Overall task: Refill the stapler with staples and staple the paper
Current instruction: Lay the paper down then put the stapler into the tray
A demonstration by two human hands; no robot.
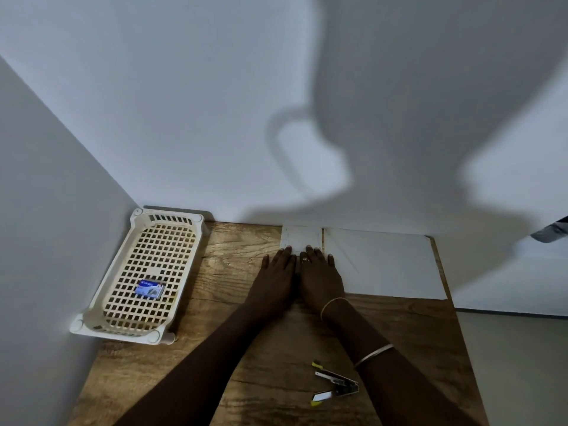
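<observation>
The fingers (284, 253) of our left hand (278, 267) lie straight and close together, holding nothing. Their tips press flat on the near edge of the small paper (299, 236). Our right hand (319, 272) lies just beside it, thumbs touching, its fingers also straight and flat on that paper. It wears 1 ring (304, 259) and its wrist carries 1 thin bangle (332, 305); a 2nd bangle (373, 355) sits further up the forearm.

The paper rests on the wooden counter (246, 379), its far edge at the wall. Just right of the paper lies a larger white sheet (384, 262), with a thin strip of wood between the 2. The stapler (335, 384) lies nearer to us than the paper and well apart from it, hinged wide open beside our right forearm. Well left of the paper stands a cream basket (112, 272), and 1 blue staple box (149, 289) lies in its near half.
</observation>
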